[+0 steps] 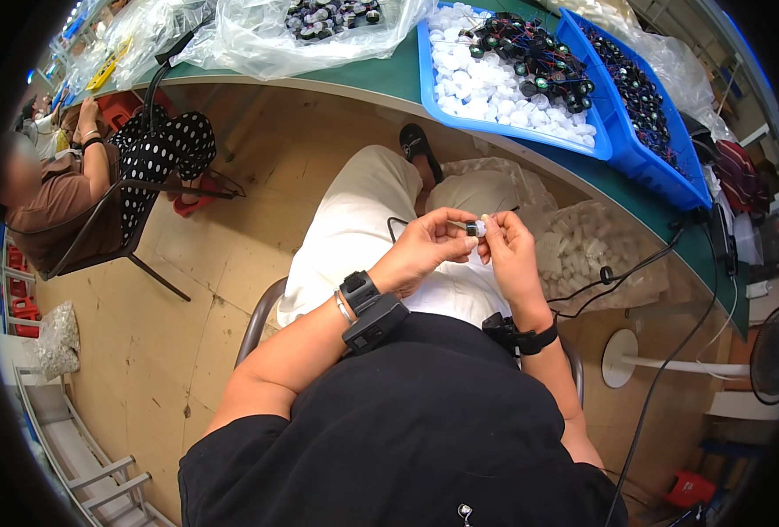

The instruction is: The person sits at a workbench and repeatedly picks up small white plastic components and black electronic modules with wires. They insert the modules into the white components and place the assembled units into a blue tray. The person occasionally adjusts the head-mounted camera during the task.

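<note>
A green counter point(398, 70) curves from 10 to 3 o'clock. On it, a blue tray point(514, 134) of white caps point(464, 83) and black wired parts point(539, 57) sits at 1 o'clock, beside a blue bin point(662, 176) at 2 o'clock. Above the lap, the left hand point(425, 250) and right hand point(512, 250), nearly closed, pinch opposite ends of 1 small black-and-white piece point(475, 228), just off centre toward 2 o'clock.

Green-topped, pale-edged counter point(400, 75) runs across top of view, bends down R side. On it: lg clear plastic bag point(253, 53) L of ctr; blue tray point(530, 140) R of ctr; blue bin point(649, 176) just beside tray, farther R.
</note>
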A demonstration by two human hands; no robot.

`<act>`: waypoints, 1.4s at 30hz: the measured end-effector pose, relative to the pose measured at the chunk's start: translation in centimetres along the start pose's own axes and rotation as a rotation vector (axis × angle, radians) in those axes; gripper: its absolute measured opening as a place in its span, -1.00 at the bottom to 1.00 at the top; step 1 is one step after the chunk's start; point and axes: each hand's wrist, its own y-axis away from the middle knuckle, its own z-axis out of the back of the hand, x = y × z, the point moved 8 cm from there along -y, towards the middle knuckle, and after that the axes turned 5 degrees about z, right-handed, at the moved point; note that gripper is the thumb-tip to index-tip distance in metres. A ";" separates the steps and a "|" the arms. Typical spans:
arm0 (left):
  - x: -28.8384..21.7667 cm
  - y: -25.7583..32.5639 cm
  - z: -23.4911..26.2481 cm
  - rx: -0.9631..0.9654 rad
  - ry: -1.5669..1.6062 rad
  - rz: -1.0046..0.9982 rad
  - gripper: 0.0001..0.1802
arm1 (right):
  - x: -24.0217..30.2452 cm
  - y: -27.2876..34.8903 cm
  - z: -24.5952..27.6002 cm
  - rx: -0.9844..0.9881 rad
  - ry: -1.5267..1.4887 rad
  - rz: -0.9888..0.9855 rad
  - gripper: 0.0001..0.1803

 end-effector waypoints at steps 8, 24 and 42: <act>0.0 0.1 0.6 -0.058 -0.059 0.031 -0.59 | 0.3 0.1 -0.8 0.043 -0.128 -0.053 -0.79; -0.4 0.3 0.2 -0.045 -0.135 -0.020 -0.58 | -1.8 0.4 -1.4 0.176 -0.380 -0.290 -0.80; -0.2 0.5 -0.1 -0.080 -0.140 -0.042 -0.67 | -0.7 0.0 -0.9 0.076 0.035 0.054 -0.87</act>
